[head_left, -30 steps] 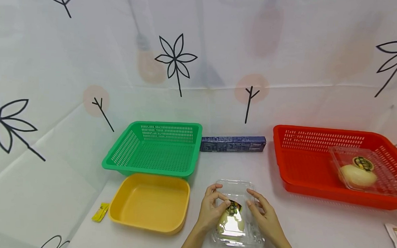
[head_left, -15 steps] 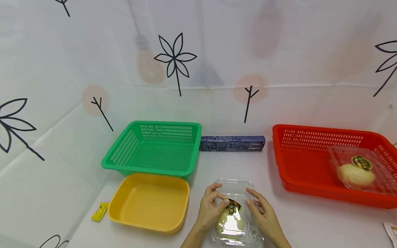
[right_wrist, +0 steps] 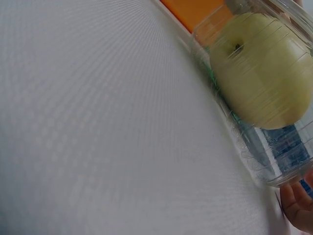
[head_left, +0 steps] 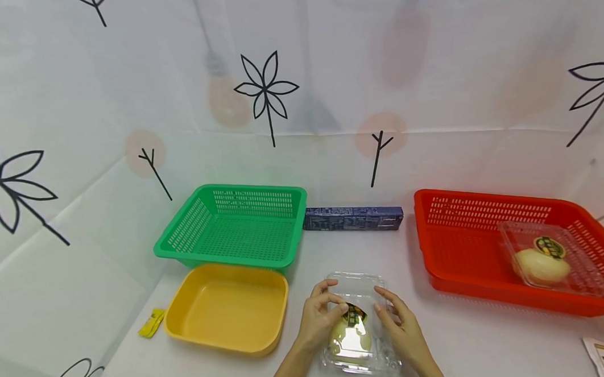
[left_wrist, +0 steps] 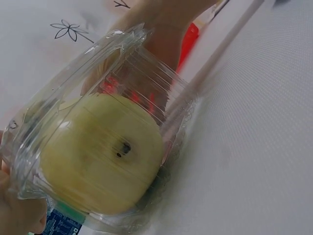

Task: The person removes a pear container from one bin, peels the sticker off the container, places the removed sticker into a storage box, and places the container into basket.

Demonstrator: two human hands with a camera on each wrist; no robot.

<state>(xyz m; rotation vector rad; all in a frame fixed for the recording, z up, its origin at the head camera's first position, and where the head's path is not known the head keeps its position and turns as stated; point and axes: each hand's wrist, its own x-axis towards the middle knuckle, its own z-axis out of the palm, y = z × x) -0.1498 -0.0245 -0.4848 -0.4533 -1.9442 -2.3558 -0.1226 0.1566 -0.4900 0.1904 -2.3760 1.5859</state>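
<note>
A clear plastic clamshell box (head_left: 355, 283) lies on the white table in front of me, holding a pale yellow-green round fruit (head_left: 342, 341). On its lid is a dark label (head_left: 355, 315) with yellow marks, partly under glare. My left hand (head_left: 318, 320) grips the box's left side, thumb and index fingertips together at the label's edge. From the right, my right hand (head_left: 402, 330) holds the box, thumb on the lid and fingertips at the far side. Both wrist views show the fruit (left_wrist: 98, 156) through the plastic, a small dark hollow in its end.
A red basket (head_left: 511, 299) at right holds another boxed fruit (head_left: 541, 265). At left stand a green basket (head_left: 226, 258) and a yellow tub (head_left: 222, 344), with a small yellow packet (head_left: 152, 323) beside it. A long blue box (head_left: 354, 218) lies against the back wall; printed paper (head_left: 602, 363) sits right.
</note>
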